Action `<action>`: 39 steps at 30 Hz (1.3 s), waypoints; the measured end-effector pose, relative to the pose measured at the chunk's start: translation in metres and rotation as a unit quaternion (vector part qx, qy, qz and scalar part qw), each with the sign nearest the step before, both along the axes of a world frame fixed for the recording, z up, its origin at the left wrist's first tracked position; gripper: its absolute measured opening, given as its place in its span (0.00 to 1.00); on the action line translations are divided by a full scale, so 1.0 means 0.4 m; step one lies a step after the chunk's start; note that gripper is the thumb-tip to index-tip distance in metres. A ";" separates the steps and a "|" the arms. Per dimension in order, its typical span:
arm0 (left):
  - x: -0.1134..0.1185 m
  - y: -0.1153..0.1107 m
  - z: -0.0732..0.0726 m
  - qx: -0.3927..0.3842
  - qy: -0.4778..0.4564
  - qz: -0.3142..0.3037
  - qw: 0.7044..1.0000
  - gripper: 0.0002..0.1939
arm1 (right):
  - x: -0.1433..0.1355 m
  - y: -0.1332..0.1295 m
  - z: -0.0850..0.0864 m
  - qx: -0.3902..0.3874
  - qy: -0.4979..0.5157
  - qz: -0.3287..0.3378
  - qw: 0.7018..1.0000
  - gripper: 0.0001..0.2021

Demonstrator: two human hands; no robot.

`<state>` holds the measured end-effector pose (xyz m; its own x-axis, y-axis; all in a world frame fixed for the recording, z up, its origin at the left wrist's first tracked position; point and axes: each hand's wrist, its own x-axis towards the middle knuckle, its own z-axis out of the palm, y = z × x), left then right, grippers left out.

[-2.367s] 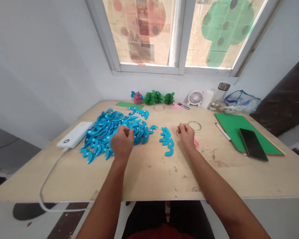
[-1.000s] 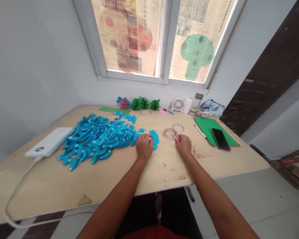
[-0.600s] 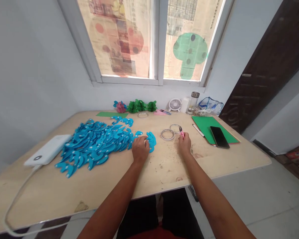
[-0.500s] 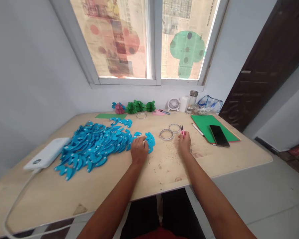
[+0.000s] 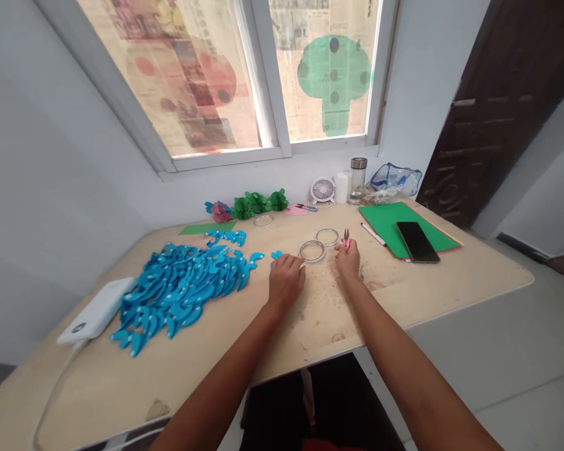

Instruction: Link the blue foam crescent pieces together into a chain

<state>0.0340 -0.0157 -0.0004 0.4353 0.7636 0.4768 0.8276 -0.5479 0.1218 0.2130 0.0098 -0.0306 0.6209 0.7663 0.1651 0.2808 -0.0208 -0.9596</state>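
Observation:
My right hand (image 5: 347, 260) is closed around a pair of pink-handled snips (image 5: 346, 240), their dark tips pointing up and slightly apart. My left hand (image 5: 286, 279) rests low over the table with its fingers curled downward. Part of a blue white-dotted piece (image 5: 276, 255) pokes out beyond its knuckles; whatever lies beneath the palm and fingers is hidden. Left of that hand spreads a large heap of blue curved, white-dotted pieces (image 5: 183, 285). Two silvery ring-shaped rolls (image 5: 313, 260) lie flat between and beyond my hands, their edges close together.
A white power bank (image 5: 96, 310) with a cable lies at the left. Green sheets (image 5: 423, 219) carry a black phone (image 5: 417, 242), beside a white pen (image 5: 373, 234). Along the wall stand paper flowers (image 5: 258, 202), a small fan (image 5: 323, 190) and a glass bottle (image 5: 358, 181).
My left hand has moved right, over the small group of blue pieces that lay beside it. My right hand still holds the snips. The whole view has tilted and shifted.

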 end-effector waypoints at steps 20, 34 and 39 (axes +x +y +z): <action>0.051 0.020 0.013 -0.218 -0.403 -0.107 0.882 0.06 | -0.033 -0.033 0.043 0.077 0.067 0.049 0.994 0.11; 0.014 -0.011 0.002 -0.223 -0.479 -0.153 0.835 0.07 | -0.084 -0.067 0.160 0.083 0.179 0.259 0.945 0.11; 0.007 -0.013 0.008 -0.191 -0.449 -0.130 0.863 0.06 | -0.093 -0.078 0.134 0.081 0.150 0.274 0.946 0.11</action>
